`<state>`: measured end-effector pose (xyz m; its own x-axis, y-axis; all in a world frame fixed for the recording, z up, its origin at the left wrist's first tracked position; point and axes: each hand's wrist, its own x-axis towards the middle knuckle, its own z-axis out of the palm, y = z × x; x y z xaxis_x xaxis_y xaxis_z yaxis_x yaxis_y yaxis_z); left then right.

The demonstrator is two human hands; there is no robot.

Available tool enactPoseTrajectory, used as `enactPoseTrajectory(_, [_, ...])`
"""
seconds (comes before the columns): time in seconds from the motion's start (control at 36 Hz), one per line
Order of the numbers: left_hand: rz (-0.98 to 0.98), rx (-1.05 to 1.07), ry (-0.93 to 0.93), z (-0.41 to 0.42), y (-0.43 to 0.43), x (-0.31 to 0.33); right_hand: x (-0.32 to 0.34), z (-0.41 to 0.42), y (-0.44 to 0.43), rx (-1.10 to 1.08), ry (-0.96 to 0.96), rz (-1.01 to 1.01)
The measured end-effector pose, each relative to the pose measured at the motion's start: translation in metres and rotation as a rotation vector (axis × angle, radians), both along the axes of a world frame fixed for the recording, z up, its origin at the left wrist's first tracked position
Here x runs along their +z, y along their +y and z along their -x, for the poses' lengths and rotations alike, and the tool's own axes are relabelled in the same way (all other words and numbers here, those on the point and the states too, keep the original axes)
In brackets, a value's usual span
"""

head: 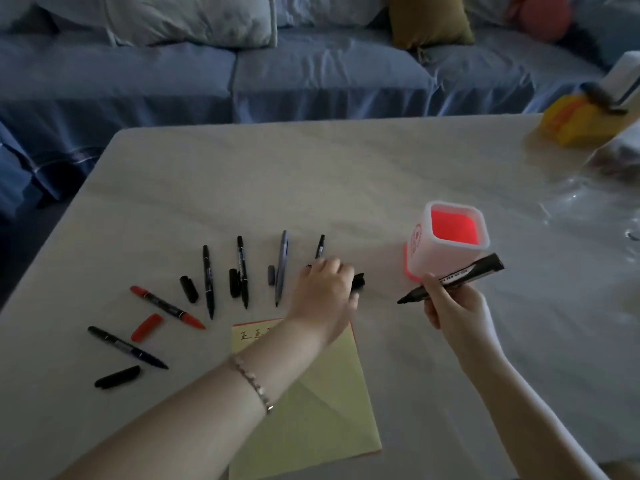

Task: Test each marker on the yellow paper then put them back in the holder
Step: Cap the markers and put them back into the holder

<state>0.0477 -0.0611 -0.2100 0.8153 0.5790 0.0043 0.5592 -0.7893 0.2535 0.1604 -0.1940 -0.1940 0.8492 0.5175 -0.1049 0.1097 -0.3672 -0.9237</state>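
My right hand (pixel 450 306) grips a thick black marker (pixel 478 270), uncapped, tip pointing left, just in front of the pink-and-white holder (pixel 419 252). My left hand (pixel 327 289) reaches over the table and its fingers curl on a black cap (pixel 358 281). Several uncapped markers lie fanned out on the left: a thin black one (pixel 320 245), a grey pen (pixel 282 261), two black ones (pixel 241 268) (pixel 207 278), a red one (pixel 166 306) and a dark one (pixel 126 347), with loose caps beside them. The yellow paper (pixel 329 393) lies under my left forearm, with marks at its top edge.
The table (pixel 311 174) has a pale cloth. A yellow object (pixel 575 123) and clear plastic (pixel 595 202) sit at its right side. A blue sofa (pixel 311 74) with cushions runs along the far edge.
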Motion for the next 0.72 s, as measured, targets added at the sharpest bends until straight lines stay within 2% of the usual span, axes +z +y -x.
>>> enactPoseTrajectory(0.11, [-0.111, -0.065, 0.182, -0.027, 0.006, -0.012, 0.001, -0.001, -0.008, -0.018, 0.008, -0.036])
enactPoseTrajectory(0.19, [-0.159, -0.035, 0.243, -0.033, 0.005, -0.021, -0.003, -0.002, -0.013, -0.028, 0.045, -0.047])
enactPoseTrajectory(0.25, [-0.224, -0.023, 0.226, -0.032, 0.003, -0.023, -0.006, -0.002, -0.015, -0.034, 0.054, -0.042])
enactPoseTrajectory(0.31, [-0.256, 0.025, 0.091, -0.026, -0.002, -0.015, -0.008, -0.002, -0.015, -0.039, 0.049, -0.039])
enactPoseTrajectory(0.39, [0.102, 0.048, -0.224, -0.013, -0.011, -0.001, -0.007, -0.001, -0.014, -0.055, 0.048, -0.066])
enactPoseTrajectory(0.47, [0.436, 0.064, -0.386, 0.011, -0.018, 0.017, -0.001, 0.005, -0.011, -0.049, 0.078, -0.133])
enactPoseTrajectory(0.64, [0.704, 0.213, -0.572, 0.073, -0.019, 0.039, 0.02, 0.03, -0.006, 0.069, 0.231, -0.302])
enactPoseTrajectory(0.72, [0.779, 0.247, -0.572, 0.096, -0.022, 0.038, 0.03, 0.047, -0.003, 0.12, 0.381, -0.386])
